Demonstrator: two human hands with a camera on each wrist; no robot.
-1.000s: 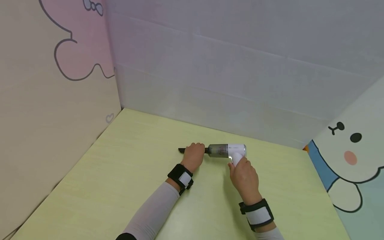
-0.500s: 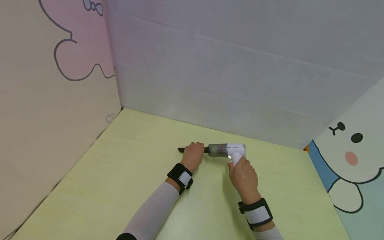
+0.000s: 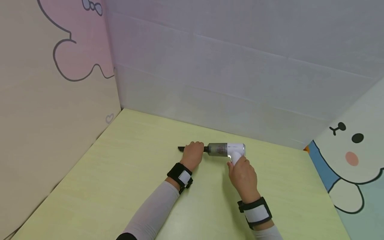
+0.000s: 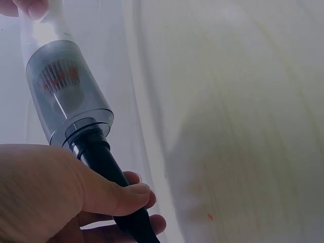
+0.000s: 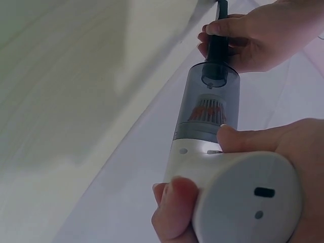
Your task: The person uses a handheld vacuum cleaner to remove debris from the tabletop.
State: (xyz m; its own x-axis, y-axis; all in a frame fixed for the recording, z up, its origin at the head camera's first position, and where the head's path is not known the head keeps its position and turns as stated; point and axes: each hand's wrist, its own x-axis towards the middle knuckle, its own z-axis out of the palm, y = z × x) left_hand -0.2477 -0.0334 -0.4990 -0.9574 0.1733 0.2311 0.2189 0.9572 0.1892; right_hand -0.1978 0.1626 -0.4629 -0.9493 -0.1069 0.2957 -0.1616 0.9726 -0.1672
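Note:
A white handheld vacuum cleaner (image 3: 236, 148) lies level above the table in the head view, its nozzle pointing left. My right hand (image 3: 244, 180) grips its handle from below. Around the black nozzle (image 4: 104, 159) at the front, my left hand (image 3: 193, 155) curls its fingers and thumb; the nozzle's tip sticks out past the hand. Between the two hands is the see-through grey dust cup (image 4: 68, 91), with a ribbed filter (image 5: 208, 109) and reddish bits inside. In the right wrist view, the thumb of my right hand lies at the body close behind the cup.
The pale yellow table (image 3: 135, 200) spreads under both arms. A grey-lilac wall (image 3: 210, 66) rises behind it. Printed panels stand at the left (image 3: 60, 133) and right (image 3: 360, 160). A small red speck (image 4: 210, 216) shows on the table.
Both hands keep their hold on the vacuum cleaner, which has shifted only very slightly up and left in the head view.

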